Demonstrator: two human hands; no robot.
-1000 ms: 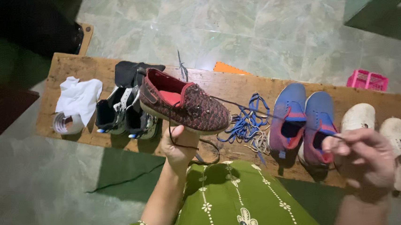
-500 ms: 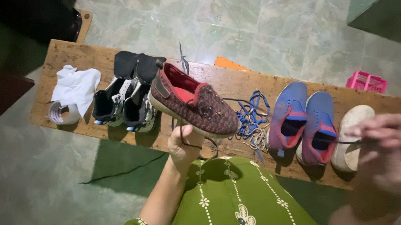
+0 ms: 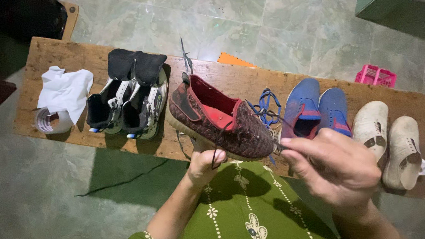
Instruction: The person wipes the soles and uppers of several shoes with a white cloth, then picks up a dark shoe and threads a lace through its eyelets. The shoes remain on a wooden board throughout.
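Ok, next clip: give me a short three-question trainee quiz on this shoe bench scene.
1. True or false: the left hand holds the dark knit shoe from underneath.
2. What does the right hand pinch? A) white cloth B) dark lace C) pink basket
3. Which pair sits between the blue shoes and the right end of the wooden bench?

Key: 1 true. 2 B, the lace running from the shoe. 3 the white shoes.

We see a worn wooden bench (image 3: 239, 80) across the frame. On it, left to right: tape roll (image 3: 51, 121) under white cloth (image 3: 66, 90), black high-tops (image 3: 128, 98), blue laces (image 3: 266, 103), blue sneakers (image 3: 316, 104), white shoes (image 3: 391, 139).
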